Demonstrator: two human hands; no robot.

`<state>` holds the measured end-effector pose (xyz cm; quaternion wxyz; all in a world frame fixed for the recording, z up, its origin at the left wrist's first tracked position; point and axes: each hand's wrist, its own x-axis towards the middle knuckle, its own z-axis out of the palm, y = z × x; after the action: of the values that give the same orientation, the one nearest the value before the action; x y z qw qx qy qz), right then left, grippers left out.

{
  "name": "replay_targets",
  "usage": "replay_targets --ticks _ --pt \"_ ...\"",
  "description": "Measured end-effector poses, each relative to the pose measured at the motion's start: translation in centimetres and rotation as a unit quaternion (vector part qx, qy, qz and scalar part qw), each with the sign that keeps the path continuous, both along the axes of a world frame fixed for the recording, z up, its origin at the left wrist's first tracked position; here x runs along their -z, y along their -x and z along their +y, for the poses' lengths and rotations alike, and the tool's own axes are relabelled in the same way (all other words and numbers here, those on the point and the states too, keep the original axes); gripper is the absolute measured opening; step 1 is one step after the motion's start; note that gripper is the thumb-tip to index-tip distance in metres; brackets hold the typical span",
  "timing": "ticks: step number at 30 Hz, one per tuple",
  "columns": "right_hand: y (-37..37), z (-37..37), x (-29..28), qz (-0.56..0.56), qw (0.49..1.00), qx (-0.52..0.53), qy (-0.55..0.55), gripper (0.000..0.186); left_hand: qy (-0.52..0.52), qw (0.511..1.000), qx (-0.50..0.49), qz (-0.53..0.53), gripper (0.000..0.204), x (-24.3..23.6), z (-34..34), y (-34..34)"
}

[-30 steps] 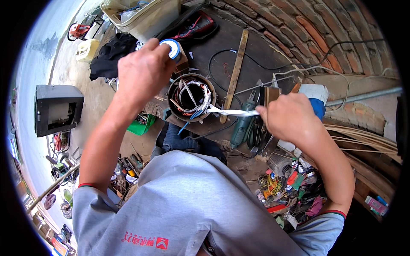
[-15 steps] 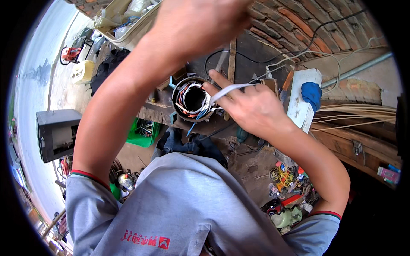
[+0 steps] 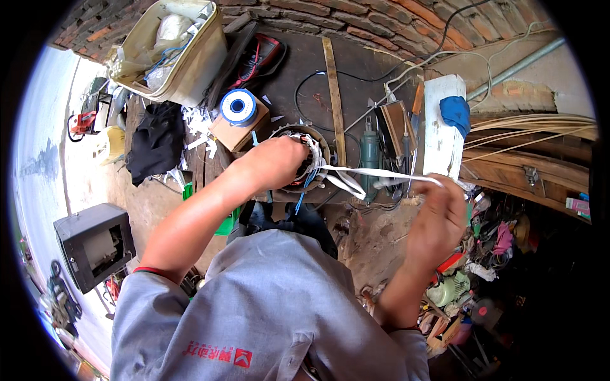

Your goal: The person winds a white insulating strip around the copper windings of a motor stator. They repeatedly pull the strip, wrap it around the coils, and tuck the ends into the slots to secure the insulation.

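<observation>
A round motor stator (image 3: 326,147) stands on the dark workbench, copper windings and white binding showing inside its metal ring. My left hand (image 3: 279,162) is curled over its left side, fingertips down in the bore and hidden; what they grip I cannot make out. White tape (image 3: 381,172) runs from the windings to the right, with a slack loop hanging below it. My right hand (image 3: 438,219), slightly blurred, is closed on the tape's far end, well apart from the stator. Blue lead wires (image 3: 307,185) hang from the stator's near side.
A spool (image 3: 239,106) sits on a cardboard box (image 3: 230,134) left of the stator. Behind are a wooden strip (image 3: 333,95) and a shoe (image 3: 260,60). A green power tool (image 3: 369,152) lies to the right, near a white board (image 3: 438,149). A plastic bin (image 3: 210,63) stands far left.
My left hand has come down from high in front onto the stator. My right hand has moved from beside the stator rightward and nearer me, drawing the tape out.
</observation>
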<state>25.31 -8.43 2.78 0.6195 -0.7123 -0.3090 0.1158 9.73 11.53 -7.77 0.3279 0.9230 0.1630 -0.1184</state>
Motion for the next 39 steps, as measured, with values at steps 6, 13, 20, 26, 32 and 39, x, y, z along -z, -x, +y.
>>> replay_targets --ticks 6,13,20,26,32,39 --pt "-0.2 -4.2 -3.4 0.094 0.98 0.006 -0.173 0.024 -0.102 0.994 0.043 -0.021 0.011 2.2 -0.8 0.0" --pt "-0.2 -8.1 -6.1 -0.017 0.993 0.021 -0.115 0.029 -0.089 0.995 0.036 -0.009 0.011 1.2 -0.9 -0.7" --pt "-4.1 -11.2 -6.5 0.079 0.962 -0.014 -0.261 0.031 -0.087 0.996 0.023 0.027 0.013 0.8 -1.0 -1.2" --pt "-6.1 -13.3 -8.3 0.134 0.918 -0.054 -0.37 0.031 -0.1 0.995 0.002 0.023 0.013 0.8 -1.3 -1.0" --pt "-5.3 -11.2 -5.0 0.075 0.963 0.02 -0.257 0.031 -0.113 0.992 -0.049 0.022 0.013 0.4 -1.8 -1.3" --pt "-5.2 -9.8 -2.9 0.036 0.985 0.029 -0.165 0.029 -0.076 0.993 -0.012 -0.094 0.012 -2.0 -3.5 0.4"
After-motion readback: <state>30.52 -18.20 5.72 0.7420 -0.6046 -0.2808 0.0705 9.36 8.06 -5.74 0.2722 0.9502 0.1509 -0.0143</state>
